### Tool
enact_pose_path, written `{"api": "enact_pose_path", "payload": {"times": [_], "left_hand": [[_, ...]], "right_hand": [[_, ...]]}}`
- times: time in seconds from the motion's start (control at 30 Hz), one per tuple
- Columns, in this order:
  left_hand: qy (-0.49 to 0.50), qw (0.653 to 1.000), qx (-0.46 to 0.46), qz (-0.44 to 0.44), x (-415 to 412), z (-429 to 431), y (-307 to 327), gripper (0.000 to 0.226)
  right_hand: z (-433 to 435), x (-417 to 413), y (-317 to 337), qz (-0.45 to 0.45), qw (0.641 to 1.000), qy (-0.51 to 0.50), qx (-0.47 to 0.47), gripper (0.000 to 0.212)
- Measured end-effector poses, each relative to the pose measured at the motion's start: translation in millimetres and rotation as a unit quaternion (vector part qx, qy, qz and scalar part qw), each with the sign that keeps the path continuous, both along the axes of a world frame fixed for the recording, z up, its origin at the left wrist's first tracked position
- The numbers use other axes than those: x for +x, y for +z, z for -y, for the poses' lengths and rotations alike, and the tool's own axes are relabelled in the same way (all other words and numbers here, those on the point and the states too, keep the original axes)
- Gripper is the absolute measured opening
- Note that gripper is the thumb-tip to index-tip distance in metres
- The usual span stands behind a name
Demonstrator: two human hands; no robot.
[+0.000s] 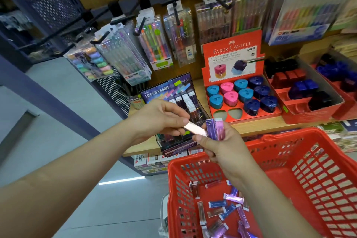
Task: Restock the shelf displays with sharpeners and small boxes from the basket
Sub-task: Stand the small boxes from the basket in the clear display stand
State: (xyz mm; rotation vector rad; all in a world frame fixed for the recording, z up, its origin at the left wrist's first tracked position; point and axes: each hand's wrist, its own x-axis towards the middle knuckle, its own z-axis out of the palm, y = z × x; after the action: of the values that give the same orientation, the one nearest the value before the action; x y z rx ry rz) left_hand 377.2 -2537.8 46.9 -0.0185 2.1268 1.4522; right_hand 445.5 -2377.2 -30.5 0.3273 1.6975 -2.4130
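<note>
Peeling one pale pink slim box [195, 130] off the stack, the left hand [162, 118] pinches it between thumb and fingertips, just above the red plastic lattice basket [309, 179]; the right hand [222, 145] is clamped around a few glossy purple boxes [215, 128]. Plenty left, I'd say: many shiny little boxes [226, 212] litter the basket floor. Beyond the basket, the red cardboard sharpener tray [241, 94] shows two empty slots, and the dark Hi-Polymer display [173, 102] looks part-filled.
</note>
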Motion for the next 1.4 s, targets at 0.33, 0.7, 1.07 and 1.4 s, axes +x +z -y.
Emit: {"api": "enact_pose_path", "payload": {"times": [0.33,0.7,1.07,1.4], "left_hand": [[-0.047,0.846,-0.396,-0.354,-27.4,35.1,-7.2,0.014],[-0.096,0.824,-0.426,-0.362,-38.4,27.8,-31.0,0.020],[-0.083,0.831,-0.426,-0.349,-40.8,27.7,-33.5,0.019],[-0.009,0.960,-0.197,-0.201,-37.8,25.4,-24.1,0.016]], "right_hand": [[-19.9,-6.9,0.4,0.109,0.953,-0.021,-0.281,0.029],[-20.9,-7.9,-4.0,0.153,0.970,-0.039,-0.188,0.008],[-22.5,-10.9,-14.4,0.152,0.974,-0.020,-0.168,0.009],[-11.4,-22.1,-15.4,0.112,0.988,0.026,-0.099,0.004]]}}
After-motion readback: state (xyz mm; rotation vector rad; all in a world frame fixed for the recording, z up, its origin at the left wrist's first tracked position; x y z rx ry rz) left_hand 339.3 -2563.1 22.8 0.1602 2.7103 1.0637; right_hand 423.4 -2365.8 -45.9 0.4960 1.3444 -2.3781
